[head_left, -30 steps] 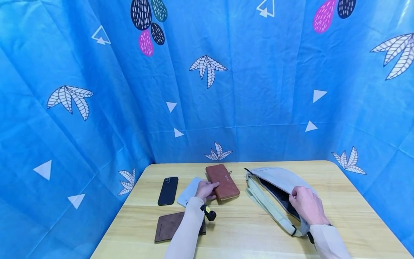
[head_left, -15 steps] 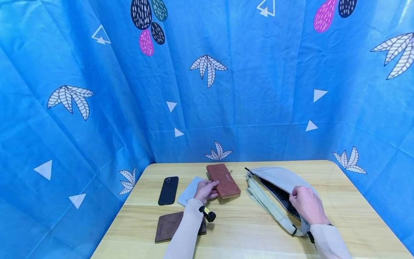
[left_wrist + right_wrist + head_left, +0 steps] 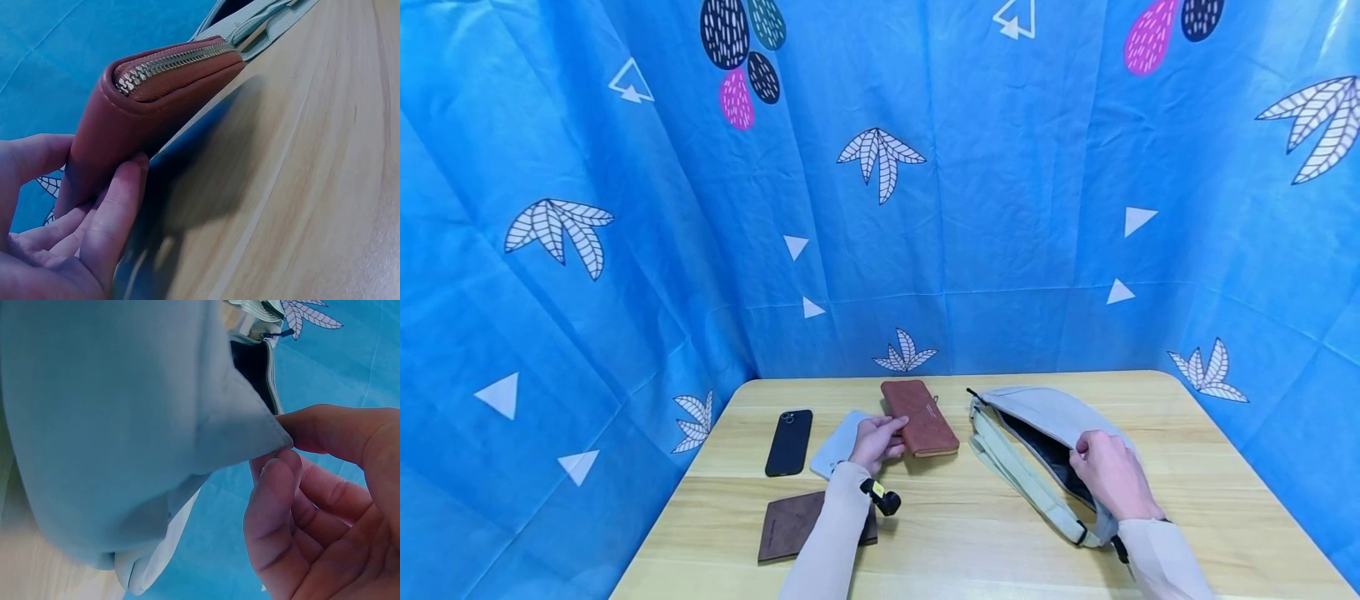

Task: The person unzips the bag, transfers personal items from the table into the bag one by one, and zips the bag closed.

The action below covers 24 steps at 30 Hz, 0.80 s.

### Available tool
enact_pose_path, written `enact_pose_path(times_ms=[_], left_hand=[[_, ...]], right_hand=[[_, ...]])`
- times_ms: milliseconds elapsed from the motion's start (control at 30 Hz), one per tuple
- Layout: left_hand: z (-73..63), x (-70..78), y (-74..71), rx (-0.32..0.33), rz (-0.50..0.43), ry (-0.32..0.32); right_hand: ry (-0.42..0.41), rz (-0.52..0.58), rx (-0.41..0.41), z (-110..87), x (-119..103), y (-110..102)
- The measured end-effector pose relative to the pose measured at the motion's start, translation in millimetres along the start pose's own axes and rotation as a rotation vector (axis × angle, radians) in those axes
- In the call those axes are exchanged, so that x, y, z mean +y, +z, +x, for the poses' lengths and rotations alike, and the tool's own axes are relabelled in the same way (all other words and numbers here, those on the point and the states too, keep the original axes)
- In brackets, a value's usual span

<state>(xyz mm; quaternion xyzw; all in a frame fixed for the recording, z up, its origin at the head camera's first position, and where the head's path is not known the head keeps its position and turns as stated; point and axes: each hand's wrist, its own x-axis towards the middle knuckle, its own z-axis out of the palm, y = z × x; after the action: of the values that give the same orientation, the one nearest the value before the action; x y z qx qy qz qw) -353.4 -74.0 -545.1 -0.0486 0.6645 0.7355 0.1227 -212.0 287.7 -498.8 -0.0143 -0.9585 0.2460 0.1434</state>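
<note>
A reddish-brown zip wallet (image 3: 923,425) is pinched at its left edge by my left hand (image 3: 877,443), thumb on top and fingers beneath. In the left wrist view the wallet (image 3: 131,106) tilts above the table, its gold zipper running along the end. On the right lies a pale grey-blue waist bag (image 3: 1052,410) with its zip opening gaping and a dark inside showing. My right hand (image 3: 1112,475) pinches the edge of that opening. Seen from the right wrist, the thumb and fingertips hold the bag's cloth (image 3: 244,425) drawn up to a point.
A black phone (image 3: 789,442) lies at the left. Partly under my left hand is a light blue flat item (image 3: 835,442). A dark brown booklet-like item (image 3: 790,527) lies partly behind my left forearm. The bag's pale green strap (image 3: 1026,483) stretches along its near side. Blue curtain surrounds the table.
The wallet has shifted slightly to the right in my left hand's grip. My right hand keeps its hold on the bag's edge, almost still.
</note>
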Motion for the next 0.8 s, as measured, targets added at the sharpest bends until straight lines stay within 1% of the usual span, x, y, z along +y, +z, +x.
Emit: enact_pose_path(times_ms=[433,500,533,733,767,800], left_hand=[[-2.3,-0.9,1.3,0.007,0.014,0.010],[-4.2,0.4,1.4,0.004,0.016,0.010],[-8.3,3.4,2.3,0.000,0.017,0.015],[-11.0,5.3,5.8,-0.018,-0.009,0.035],[-8.4,3.2,5.8,-0.020,-0.013,0.037],[-9.8,4.1,6.5,-0.023,-0.017,0.038]], right_hand=[[0.012,0.011,-0.015,0.9,-1.3,-0.7],[0.014,0.014,-0.019,1.0,-1.3,-0.7],[0.016,0.014,-0.020,0.9,-1.4,-0.7],[0.018,0.017,-0.021,0.3,-1.4,-0.2],[0.016,0.017,-0.019,0.3,-1.3,-0.1],[0.015,0.016,-0.017,0.2,-1.3,0.0]])
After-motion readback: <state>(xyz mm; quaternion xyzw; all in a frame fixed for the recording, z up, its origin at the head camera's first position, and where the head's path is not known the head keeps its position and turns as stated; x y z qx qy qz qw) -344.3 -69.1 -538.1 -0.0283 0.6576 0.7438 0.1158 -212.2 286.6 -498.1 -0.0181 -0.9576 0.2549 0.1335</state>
